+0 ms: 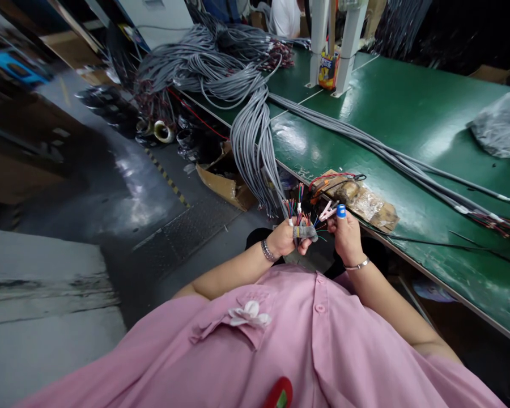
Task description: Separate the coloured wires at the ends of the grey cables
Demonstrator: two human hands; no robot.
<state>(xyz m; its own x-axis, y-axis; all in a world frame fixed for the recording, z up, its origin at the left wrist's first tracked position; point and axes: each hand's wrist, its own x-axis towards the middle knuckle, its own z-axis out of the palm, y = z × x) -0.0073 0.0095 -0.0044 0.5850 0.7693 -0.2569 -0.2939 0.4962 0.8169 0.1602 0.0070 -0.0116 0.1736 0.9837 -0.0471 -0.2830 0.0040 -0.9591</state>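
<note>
My left hand is closed around the ends of several grey cables, its fingers bent. Stripped bundles of thin coloured wires stick up above the fist. A grey cover with a yellow band sits on one of its fingers. Just to the right, my right hand is closed with its thumb up, a blue cap on the thumb tip. Pale pink prongs show at its fingertips, beside loose wires; what exactly the fingers grip is too small to make out.
A thick heap of grey cables hangs over the edge of the green table. More cables run along the tabletop. A taped cardboard block lies near the edge. Below stands an open carton; a plastic bag is at right.
</note>
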